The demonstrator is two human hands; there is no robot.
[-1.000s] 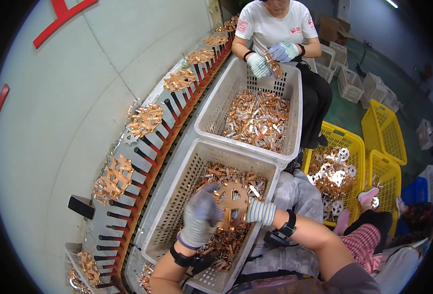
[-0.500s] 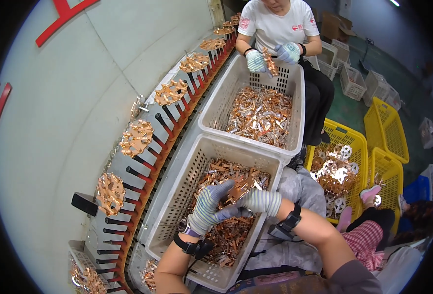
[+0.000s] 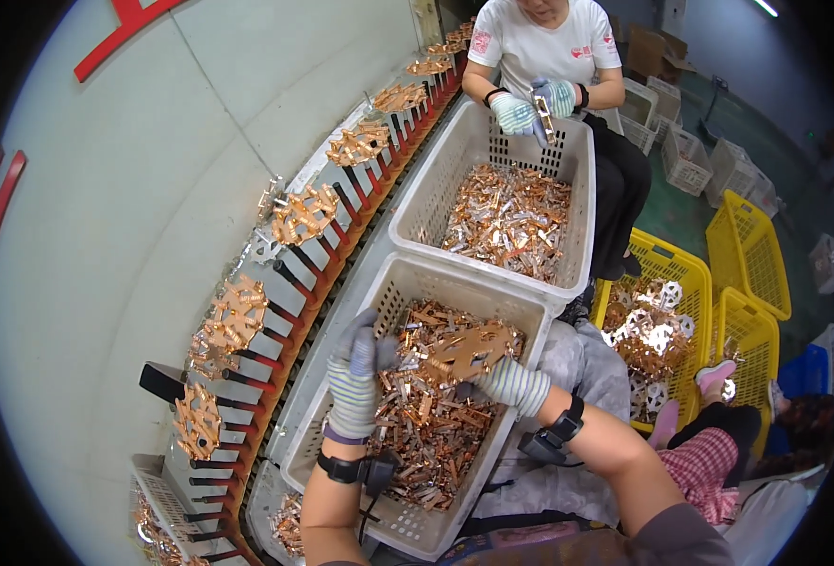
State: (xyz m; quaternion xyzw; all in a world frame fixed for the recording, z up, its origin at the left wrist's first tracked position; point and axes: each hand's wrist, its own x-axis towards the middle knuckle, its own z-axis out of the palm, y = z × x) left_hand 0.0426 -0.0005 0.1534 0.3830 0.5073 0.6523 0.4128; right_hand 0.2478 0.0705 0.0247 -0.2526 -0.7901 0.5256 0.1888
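A flat, copper-coloured disc with cut-outs (image 3: pixel 473 351) is in my gloved right hand (image 3: pixel 513 387), tilted above the near grey bin (image 3: pixel 407 267). Small, loose copper and silver metal pieces (image 3: pixel 431 443) fill much of that bin. My left hand (image 3: pixel 353 373), in a striped glove, is raised over the bin's left side, apart from the disc. Its fingers and thumb are spread, slightly blurred, with nothing visible between them. The fingertips of my right hand are hidden beneath the disc.
Left of the bins runs a curved conveyor with black-and-red pegs (image 3: pixel 294 283) and copper discs (image 3: pixel 238 314). Across the far grey bin (image 3: pixel 586 189), a co-worker in a white shirt (image 3: pixel 553 57) holds a small metal part. Yellow crates (image 3: pixel 695 259) stand at right.
My left hand has come off the copper piece and moved left and up. The disc in my right hand now lies flatter. The conveyor discs have advanced toward me.
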